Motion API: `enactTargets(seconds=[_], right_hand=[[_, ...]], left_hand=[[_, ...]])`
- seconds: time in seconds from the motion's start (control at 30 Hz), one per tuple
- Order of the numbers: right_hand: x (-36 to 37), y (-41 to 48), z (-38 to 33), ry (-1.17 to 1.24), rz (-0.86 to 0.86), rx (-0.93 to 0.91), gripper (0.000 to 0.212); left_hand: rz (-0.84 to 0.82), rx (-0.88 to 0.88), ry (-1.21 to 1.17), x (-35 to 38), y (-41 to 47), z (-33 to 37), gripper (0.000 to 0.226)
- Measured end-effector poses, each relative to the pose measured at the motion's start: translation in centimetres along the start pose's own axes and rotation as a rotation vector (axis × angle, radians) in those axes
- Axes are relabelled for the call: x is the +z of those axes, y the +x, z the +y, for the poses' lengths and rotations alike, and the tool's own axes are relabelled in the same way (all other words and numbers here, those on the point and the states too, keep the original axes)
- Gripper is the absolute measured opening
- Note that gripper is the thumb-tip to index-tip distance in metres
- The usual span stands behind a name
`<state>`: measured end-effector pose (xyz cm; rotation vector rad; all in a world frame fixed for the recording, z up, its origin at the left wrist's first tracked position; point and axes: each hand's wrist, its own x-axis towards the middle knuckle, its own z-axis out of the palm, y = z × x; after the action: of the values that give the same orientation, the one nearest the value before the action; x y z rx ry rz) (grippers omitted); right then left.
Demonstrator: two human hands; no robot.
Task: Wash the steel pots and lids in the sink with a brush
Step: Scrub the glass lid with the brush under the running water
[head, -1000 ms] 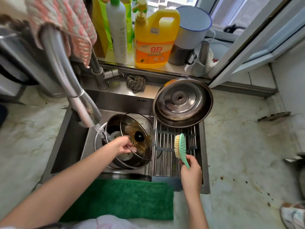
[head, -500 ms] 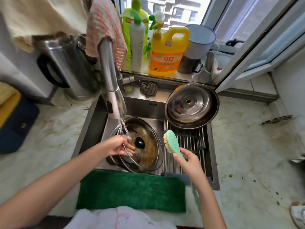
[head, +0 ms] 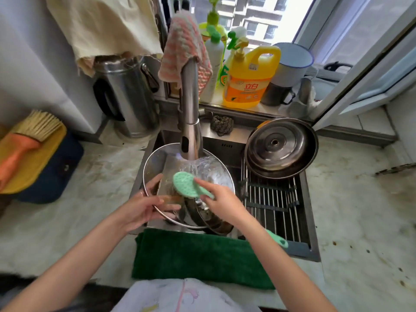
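Note:
My left hand [head: 144,207] grips the near rim of a glass lid [head: 157,163] with a steel rim, tilted up over the sink [head: 314,248]. Water from the tap [head: 190,122] splashes on the lid. My right hand [head: 221,200] holds a green brush [head: 185,184] by its handle, head pressed against the lid's face. Under the lid a steel pot [head: 200,218] sits in the sink, mostly hidden. A steel pot with a steel lid [head: 281,147] leans at the sink's back right.
A drying rack [head: 270,197] spans the sink's right half. A green towel [head: 200,255] lies along the front edge. A yellow detergent jug [head: 247,79], bottles and mugs stand on the sill. A steel kettle [head: 128,95] stands at the back left, a second brush [head: 29,136] far left.
The left hand has tilted the glass lid up under the running water. The right hand has brought the green brush left from over the rack onto the lid. The camera view has shifted.

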<state>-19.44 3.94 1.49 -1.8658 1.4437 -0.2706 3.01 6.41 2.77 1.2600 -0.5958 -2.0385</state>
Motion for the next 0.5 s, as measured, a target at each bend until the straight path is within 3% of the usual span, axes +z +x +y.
enactTargets(seconds=[0.07,0.13,0.23,0.3,0.4,0.5], right_hand=[[1.5,1.8,-1.5,-0.166,0.000,-0.146,0.051],[1.6,3.8,-1.6,-0.304,0.116,-0.122,0.052],[0.2,5.2,0.7,-0.407,0.160,0.073,0.058],[0.5,4.3,0.2,-0.337,0.036,-0.033,0.057],[2.3,3.3,-1.6,-0.231,-0.125,-0.262,0.050],[0.9,5.9,0.3,-0.317,0.086,-0.038,0.046]], left_hand=[[0.007,0.009,-0.008,-0.1,-1.1,-0.4,0.069],[-0.009,0.006,-0.047,-0.5,-1.7,-0.6,0.073],[0.036,-0.043,-0.131,-1.6,-2.6,-1.2,0.123],[0.046,-0.033,-0.173,-1.7,-2.9,-1.3,0.135],[0.090,-0.013,-0.179,-1.2,-2.9,-1.5,0.122],[0.077,-0.026,-0.159,-1.1,-2.6,-1.4,0.073]])
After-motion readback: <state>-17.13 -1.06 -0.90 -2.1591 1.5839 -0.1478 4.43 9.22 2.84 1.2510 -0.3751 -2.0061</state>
